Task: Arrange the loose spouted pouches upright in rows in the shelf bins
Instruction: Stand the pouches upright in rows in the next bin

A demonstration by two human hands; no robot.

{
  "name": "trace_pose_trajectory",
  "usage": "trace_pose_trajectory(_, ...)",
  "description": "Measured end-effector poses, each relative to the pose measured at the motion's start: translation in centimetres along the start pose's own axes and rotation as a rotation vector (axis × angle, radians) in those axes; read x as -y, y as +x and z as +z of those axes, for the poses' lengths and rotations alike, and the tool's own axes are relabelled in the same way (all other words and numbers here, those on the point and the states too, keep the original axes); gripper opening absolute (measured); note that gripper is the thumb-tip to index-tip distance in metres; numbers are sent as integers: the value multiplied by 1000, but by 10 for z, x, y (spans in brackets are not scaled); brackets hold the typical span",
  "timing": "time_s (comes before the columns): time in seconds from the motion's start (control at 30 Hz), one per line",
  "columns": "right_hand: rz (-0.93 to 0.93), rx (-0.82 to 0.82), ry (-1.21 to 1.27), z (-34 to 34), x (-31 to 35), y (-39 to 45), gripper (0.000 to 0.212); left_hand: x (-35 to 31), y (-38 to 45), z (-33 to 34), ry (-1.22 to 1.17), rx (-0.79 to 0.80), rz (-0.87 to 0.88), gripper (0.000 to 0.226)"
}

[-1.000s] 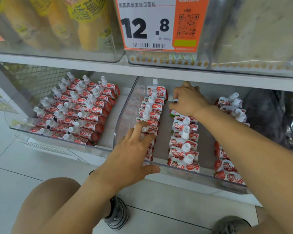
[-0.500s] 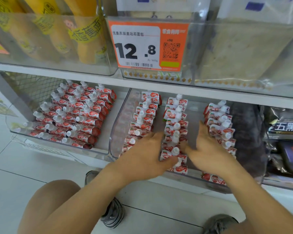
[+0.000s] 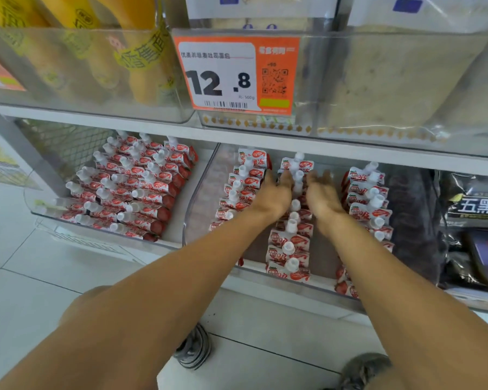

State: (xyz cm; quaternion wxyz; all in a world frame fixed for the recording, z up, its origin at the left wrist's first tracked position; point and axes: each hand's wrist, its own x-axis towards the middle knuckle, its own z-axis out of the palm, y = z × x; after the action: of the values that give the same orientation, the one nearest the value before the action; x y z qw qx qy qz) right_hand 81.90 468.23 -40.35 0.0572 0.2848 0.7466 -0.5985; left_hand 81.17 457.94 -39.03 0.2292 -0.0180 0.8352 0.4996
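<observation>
Red-and-white spouted pouches with white caps stand in three rows in a clear shelf bin (image 3: 302, 280): a left row (image 3: 238, 192), a middle row (image 3: 289, 250) and a right row (image 3: 371, 198). My left hand (image 3: 272, 197) lies with straight fingers against the left side of the middle row, near the back. My right hand (image 3: 321, 194) lies the same way against its right side. Both hands flank the row; neither grips a pouch. A second clear bin (image 3: 102, 229) to the left is packed with the same pouches (image 3: 130, 187), leaning backward.
An upper shelf (image 3: 152, 128) hangs low over the bins, carrying an orange price tag (image 3: 237, 74) and clear bins of yellow packets (image 3: 96, 52). Dark packaged goods (image 3: 473, 209) sit right of the bin. White floor tiles and my shoes (image 3: 193, 350) are below.
Both hands have slid from the front of the middle row toward the back of the bin, along its two sides. The view has tilted slightly.
</observation>
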Motion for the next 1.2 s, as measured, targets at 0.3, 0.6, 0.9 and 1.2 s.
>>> trace_pose_trajectory(0.3, -37, 16, -173, 5, -9, 23, 57, -2, 30, 1, -66, 14, -11, 46)
trace_pose_trajectory(0.6, -94, -36, 51, 12, -24, 29, 52, 2, 47, 9, -128, 119, 34, 44)
trace_pose_trajectory(0.9, -88, -56, 106, 8, -18, 15, 49, 1, 41, 7, -96, 91, 34, 50)
trace_pose_trajectory(1.2, 39, 79, 90, 2, -17, -22, 46, 11, 5, 1, -127, 187, 23, 44)
